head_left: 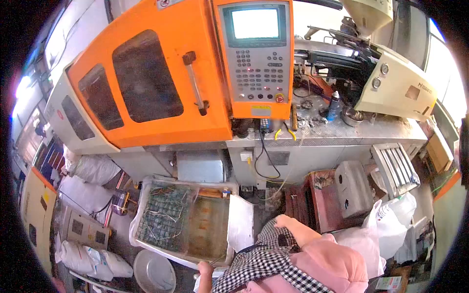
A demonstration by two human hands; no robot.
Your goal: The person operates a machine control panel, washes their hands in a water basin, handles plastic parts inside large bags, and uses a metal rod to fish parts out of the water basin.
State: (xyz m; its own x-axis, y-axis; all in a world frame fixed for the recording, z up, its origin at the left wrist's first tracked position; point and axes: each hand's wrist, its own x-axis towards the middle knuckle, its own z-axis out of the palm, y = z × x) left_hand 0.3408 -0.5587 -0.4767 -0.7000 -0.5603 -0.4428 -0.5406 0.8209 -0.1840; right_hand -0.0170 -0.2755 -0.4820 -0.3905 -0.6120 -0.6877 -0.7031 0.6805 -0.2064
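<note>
My left hand (205, 268) is low in the view, beside the near rim of a white tub (171, 251). Its fingers are curled, and a thin strip seems to run from them towards the rim; I cannot make out what it is. Against the black-and-white checked apron (254, 266) over my lap and knee lies my right hand (281, 221), its fingers bent in; anything inside them is hidden. The tub contains a dark green grid (161, 219) with pale strands on top, next to a brownish section (207, 222). A white flap (241, 222) stands at the tub's right side.
An orange moulding machine (185, 122) with a lit control panel (259, 68) fills the back. Yellow-handled pliers (286, 132) and a blue bottle (333, 106) are on its ledge. A round metal basin (154, 272), white sacks (93, 261) and a grey box (352, 188) stand around me.
</note>
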